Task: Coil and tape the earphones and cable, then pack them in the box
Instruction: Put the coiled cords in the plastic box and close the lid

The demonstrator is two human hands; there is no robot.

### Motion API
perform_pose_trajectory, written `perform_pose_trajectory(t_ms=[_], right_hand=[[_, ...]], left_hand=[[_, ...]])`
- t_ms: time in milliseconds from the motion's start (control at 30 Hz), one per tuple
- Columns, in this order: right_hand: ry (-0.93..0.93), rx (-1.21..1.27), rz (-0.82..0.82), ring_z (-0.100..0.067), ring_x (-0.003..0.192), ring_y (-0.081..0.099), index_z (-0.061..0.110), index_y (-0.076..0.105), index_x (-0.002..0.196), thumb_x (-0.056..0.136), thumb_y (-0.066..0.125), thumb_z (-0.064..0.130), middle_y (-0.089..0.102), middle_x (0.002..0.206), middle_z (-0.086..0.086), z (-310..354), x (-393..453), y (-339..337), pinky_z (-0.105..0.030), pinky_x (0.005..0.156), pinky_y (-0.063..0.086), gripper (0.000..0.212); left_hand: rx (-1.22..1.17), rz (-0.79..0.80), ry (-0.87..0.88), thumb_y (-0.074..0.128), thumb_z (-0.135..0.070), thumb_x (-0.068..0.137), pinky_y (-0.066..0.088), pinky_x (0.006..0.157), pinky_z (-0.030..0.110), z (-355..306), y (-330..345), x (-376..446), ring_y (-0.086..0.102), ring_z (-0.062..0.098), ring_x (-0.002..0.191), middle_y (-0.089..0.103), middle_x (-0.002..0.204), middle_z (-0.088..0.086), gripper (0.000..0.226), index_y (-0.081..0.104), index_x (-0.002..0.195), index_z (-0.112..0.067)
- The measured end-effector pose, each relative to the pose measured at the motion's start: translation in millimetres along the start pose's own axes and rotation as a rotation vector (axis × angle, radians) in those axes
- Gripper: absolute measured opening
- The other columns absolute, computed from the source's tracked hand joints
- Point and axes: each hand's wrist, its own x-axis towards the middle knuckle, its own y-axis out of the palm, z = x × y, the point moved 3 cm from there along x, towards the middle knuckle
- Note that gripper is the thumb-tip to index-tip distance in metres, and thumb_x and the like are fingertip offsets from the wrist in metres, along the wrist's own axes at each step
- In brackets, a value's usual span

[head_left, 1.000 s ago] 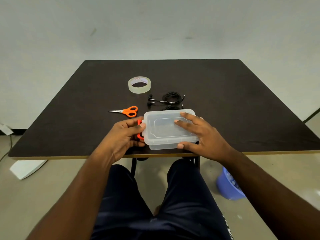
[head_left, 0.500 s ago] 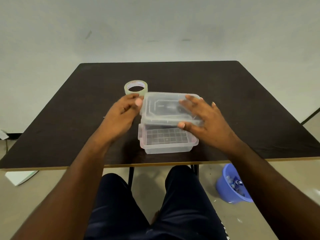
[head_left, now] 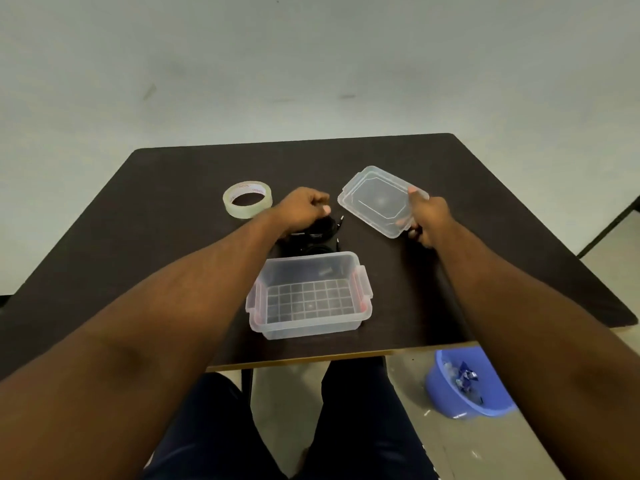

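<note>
Step in hand: the box stands uncovered near the worktop's front edge, and the wires are being reached for; I judge the coiling has not begun.
Right hand: pinches the clear lid by its near right corner, thumb on top and fingers curled beneath. The lid sits tilted at about 1 o'clock from the box, well apart from it; whether its far edge rests on the worktop I cannot tell. Held out there, it leaves the box mouth free for packing.
Left hand: fingers curled, hovering over or touching the dark wires at 12 o'clock from the box. Whether it already grips them I cannot tell, as the hand hides the contact.
Earphones and cable: a loose black tangle just beyond the box's far wall, partly under the left hand and forearm. Two small metal plug tips poke out on the right side. No tape on them that I can see.
Tape roll: clear tape lying flat at about 11 o'clock from the box, just beside the left hand, handy for binding a coil.
Box: transparent, grid-patterned floor, side clips folded down, nothing inside.
Off the worktop: a blue tub with scraps on the floor at 4 o'clock.
Next move, as a guess: set the lid down so both hands can wind.
</note>
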Motion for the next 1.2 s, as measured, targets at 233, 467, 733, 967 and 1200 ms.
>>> perform_pose_trajectory(t_ms=[233, 467, 733, 967, 1200], right_hand=[[-0.484, -0.860, -0.140, -0.037, 0.111, 0.057, 0.017, 0.048, 0.130, 0.080, 0.065, 0.055, 0.049, 0.130, -0.014, 34, -20, -12, -0.044, 0.088, 0.047, 0.065], [-0.687, -0.771, 0.789, -0.005, 0.060, 0.060, 0.022, 0.075, 0.087, 0.081, 0.076, 0.026, 0.069, 0.073, 0.004, 30, -86, 62, -0.025, 0.054, 0.050, 0.008], [-0.708, -1.121, 0.591, -0.020, 0.074, 0.068, 0.016, 0.069, 0.079, 0.071, 0.081, 0.027, 0.071, 0.083, -0.004, 33, -89, 103, -0.032, 0.066, 0.059, 0.018], [-0.842, -1.023, 0.497, -0.017, 0.079, 0.065, 0.010, 0.073, 0.086, 0.075, 0.076, 0.005, 0.072, 0.089, -0.006, 60, -97, 95, -0.029, 0.073, 0.055, 0.013], [-0.825, -0.752, 0.358, -0.016, 0.061, 0.066, 0.007, 0.074, 0.081, 0.073, 0.075, -0.002, 0.071, 0.072, -0.007, 100, -92, 45, -0.037, 0.069, 0.060, 0.012]], left_hand=[[0.490, -0.224, 0.251, 0.076, -0.040, 0.077, 0.023, 0.104, 0.054, 14, -11, -10, 0.029, 0.023, 0.137, 0.039, 0.147, -0.008, 0.040, 0.060, 0.114, -0.040], [0.639, -0.108, 0.187, 0.076, -0.034, 0.079, 0.017, 0.108, 0.056, 26, -8, -5, 0.016, 0.026, 0.144, 0.032, 0.154, -0.004, 0.010, 0.071, 0.088, -0.033], [0.115, -0.469, 0.160, 0.068, -0.013, 0.086, 0.044, 0.074, 0.021, 14, -43, -24, 0.064, 0.018, 0.084, 0.066, 0.089, 0.003, 0.003, 0.070, 0.085, -0.012], [-0.316, -0.547, 0.232, 0.061, -0.012, 0.093, 0.039, 0.049, 0.007, -44, -69, -81, 0.053, -0.004, 0.056, 0.066, 0.080, 0.000, 0.008, 0.067, 0.089, -0.009], [-0.600, -0.337, 0.192, 0.054, -0.008, 0.097, 0.052, 0.071, 0.028, -34, -57, -137, 0.068, 0.017, 0.086, 0.071, 0.093, 0.012, 0.014, 0.063, 0.087, -0.010]])
